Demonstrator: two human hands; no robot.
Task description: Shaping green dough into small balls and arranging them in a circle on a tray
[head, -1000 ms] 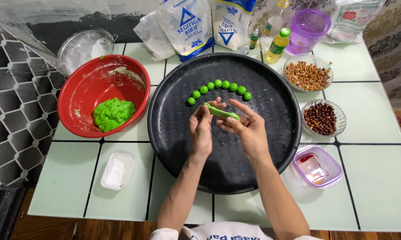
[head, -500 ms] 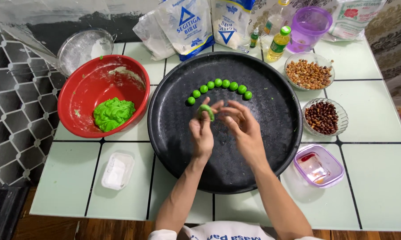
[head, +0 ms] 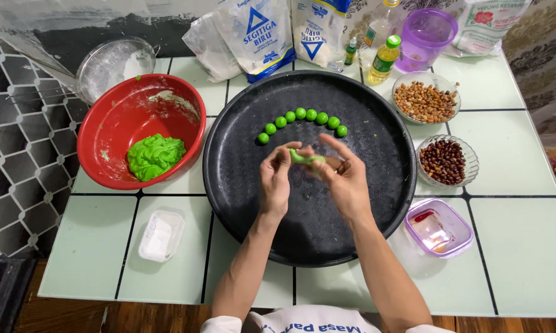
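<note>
Nearest the camera, two bare forearms reach up over a round black tray point(head: 241, 185) that sits in the middle of the tiled bench point(head: 518, 246). The left hand point(head: 275, 179) and the right hand point(head: 344, 176) meet above the tray's centre, and both have their grip closed on one small piece of green dough point(head: 304, 159), pinched between the fingertips of each and held just clear of the tray. Beyond the hands, eight finished green balls point(head: 302, 118) lie in a curved row on the far half of the tray, so that much looks done; most of the tray is bare, and a good lump of green dough point(head: 155, 155) sits in the red bowl point(head: 111, 117) to the left, so by my reckoning a lot is left to shape. On the near part of the bench are a small white tub point(head: 160, 235) on the left and a purple-rimmed box point(head: 439, 226) on the right. Further back on the right stand a glass dish of dark beans point(head: 444, 161) and one of pale peanuts point(head: 425, 100). At the far edge are flour bags point(head: 259, 34), small bottles point(head: 384, 58), a purple cup point(head: 427, 38) and a floury glass bowl point(head: 114, 65). The bench is pale green tile with dark grout; a honeycomb-patterned floor shows on the left.
</note>
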